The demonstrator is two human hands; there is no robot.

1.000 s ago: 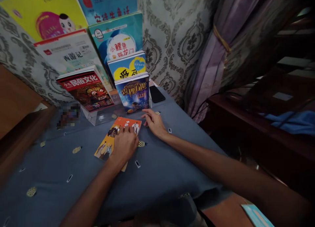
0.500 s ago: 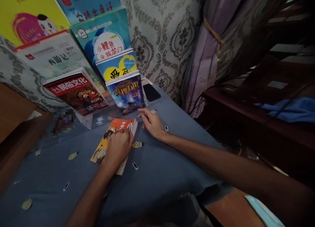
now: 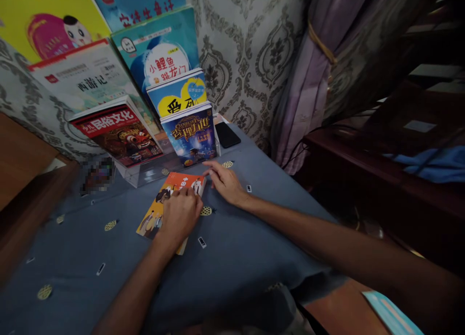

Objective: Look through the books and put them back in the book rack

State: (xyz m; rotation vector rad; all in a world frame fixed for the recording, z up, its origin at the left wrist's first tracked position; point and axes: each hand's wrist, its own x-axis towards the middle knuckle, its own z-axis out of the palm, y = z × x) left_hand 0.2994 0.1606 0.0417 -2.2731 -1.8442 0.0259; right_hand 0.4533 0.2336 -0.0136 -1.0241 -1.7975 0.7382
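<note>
An orange paperback book (image 3: pixel 154 211) with cartoon figures lies cover up on the blue tablecloth. My left hand (image 3: pixel 180 213) rests on it with curled fingers pressed against the cover, hiding its middle and part of its right side. Just past the book's upper right corner is my right hand (image 3: pixel 228 184), holding nothing, its index finger stretched forward and the others loosely bent. Those fingertips are close to the corner; I cannot tell whether they touch. Right behind them, a dark blue book (image 3: pixel 191 134) stands upright in a clear stand (image 3: pixel 136 175).
Beside the blue book stands a red folk-culture book (image 3: pixel 125 138). A yellow and blue book (image 3: pixel 178 95) and several larger picture books rise behind. A black phone (image 3: pixel 227 135) lies to the right. Patterned curtains hang at the back, and a dark red desk (image 3: pixel 348 180) stands at the right.
The view has shifted slightly, so the books appear a little further right and higher. Less of the orange book's page edge shows. Both hands keep nearly the same pose.
</note>
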